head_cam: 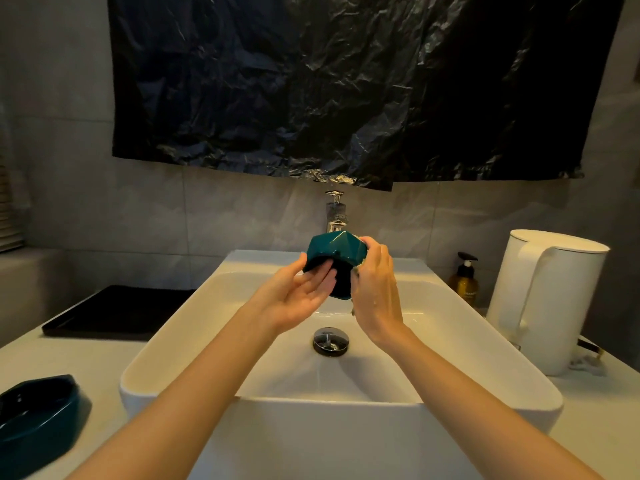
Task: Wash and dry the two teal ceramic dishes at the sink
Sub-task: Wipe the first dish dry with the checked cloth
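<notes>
White basin (346,405), grey tiles (104,209), left hand (298,299) and right hand (375,292) fingers (372,252) gripping teal dish (332,247)

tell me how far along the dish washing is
Nothing looks finished yet. In hand: the held dish is over the sink, gripped by the left hand and right hand, apparently mid-wash. Whether the tap is running is unclear. Left: the other dish sits on the counter, washed or not I can't tell, and then both need drying.
</notes>
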